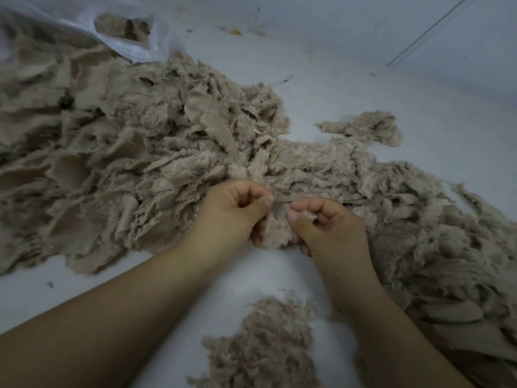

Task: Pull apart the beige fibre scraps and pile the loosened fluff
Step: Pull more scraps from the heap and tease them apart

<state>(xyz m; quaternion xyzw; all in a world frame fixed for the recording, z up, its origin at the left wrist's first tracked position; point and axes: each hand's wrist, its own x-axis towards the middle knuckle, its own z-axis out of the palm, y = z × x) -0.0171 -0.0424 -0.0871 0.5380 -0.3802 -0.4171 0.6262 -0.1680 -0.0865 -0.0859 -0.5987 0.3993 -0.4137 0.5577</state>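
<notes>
Both hands are up close together, right in front of the big heap of scraps (134,152). The left hand (232,214) and the right hand (327,225) each pinch one side of the same scrap (275,229), thumb against finger. Holding it at two sides like this lets them tug it apart. The scrap hangs between the hands, just above the pale surface (419,88), at the near edge of the heap. The other fingers curl in, so only the tips do the work.

The heap lies spread wide, to the left and to the right, so a new piece is always close. Many pieces in it look flat and stiff, so I think they are not pulled yet. A lot of work is left.

Nearer the person lies a small pile of fluff (263,351). It looks soft and loose. It lies apart from the heap, likely so the done bits do not mix with the rest.

A clear bag (131,40) lies at the far side, with some beige stuff inside.
</notes>
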